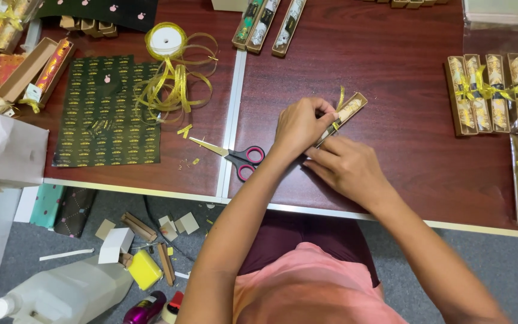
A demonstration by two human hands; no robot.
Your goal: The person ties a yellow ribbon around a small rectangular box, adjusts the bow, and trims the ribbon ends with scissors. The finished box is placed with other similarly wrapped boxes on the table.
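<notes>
Gripping a slim brown box [350, 111], gold ribbon [340, 97], both hands [300, 125] closed

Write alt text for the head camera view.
A person's left hand and right hand hold a narrow brown box with yellow ribbon on a dark red table. Scissors and a ribbon spool lie to the left, tied boxes to the right.

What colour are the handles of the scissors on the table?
The scissors have black handles with red-pink inner rims, seen in the head view.
</notes>
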